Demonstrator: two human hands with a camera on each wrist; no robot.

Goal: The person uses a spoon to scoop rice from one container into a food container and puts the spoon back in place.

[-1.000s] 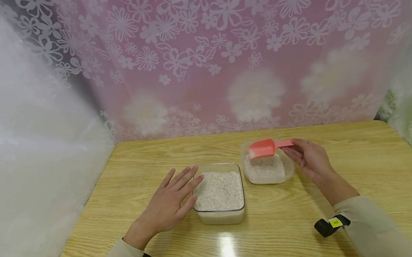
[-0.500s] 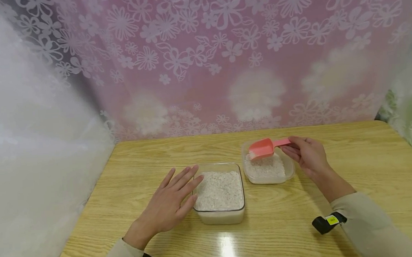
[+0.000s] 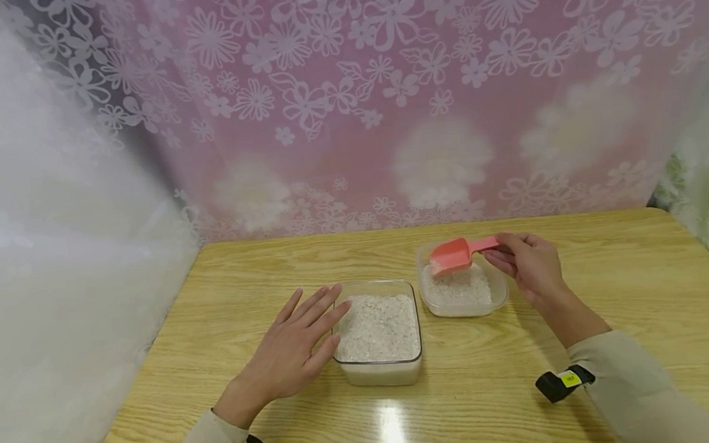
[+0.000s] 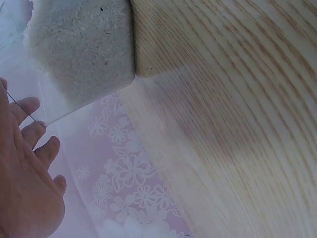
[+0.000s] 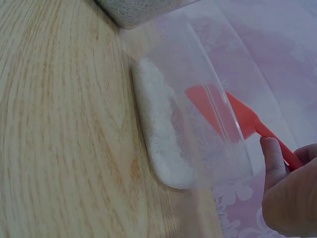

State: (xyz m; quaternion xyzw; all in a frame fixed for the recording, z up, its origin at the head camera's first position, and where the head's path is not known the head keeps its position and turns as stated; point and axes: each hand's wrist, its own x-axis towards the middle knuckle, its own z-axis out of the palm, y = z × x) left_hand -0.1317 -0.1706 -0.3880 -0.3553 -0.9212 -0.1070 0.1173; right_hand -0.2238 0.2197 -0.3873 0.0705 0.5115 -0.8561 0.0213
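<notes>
My right hand [image 3: 534, 268] pinches the handle of a pink scoop [image 3: 451, 256]. Its bowl tilts down to the left over a clear plastic container [image 3: 498, 301], a little white rice showing at its lip. White rice [image 5: 161, 134] lies in the bottom of that container, seen through the wall in the right wrist view. To the left stands a glass container [image 3: 381, 374], filled high with rice [image 3: 381, 328]. My left hand [image 3: 292, 350] rests at its left rim with fingers spread and straight. In the left wrist view, fingertips [image 4: 37, 130] overlap the glass edge.
Both containers stand on a wood-grain table [image 3: 260, 275]. A pink flowered curtain [image 3: 336, 114] hangs behind its far edge, and a white sheet [image 3: 71, 266] hangs along the left side. Black straps [image 3: 562, 383] are round both wrists.
The scoop has tipped slightly further down as my right hand rose a little on the handle, and its rice has slid toward the lip. My left hand and both containers stay put.
</notes>
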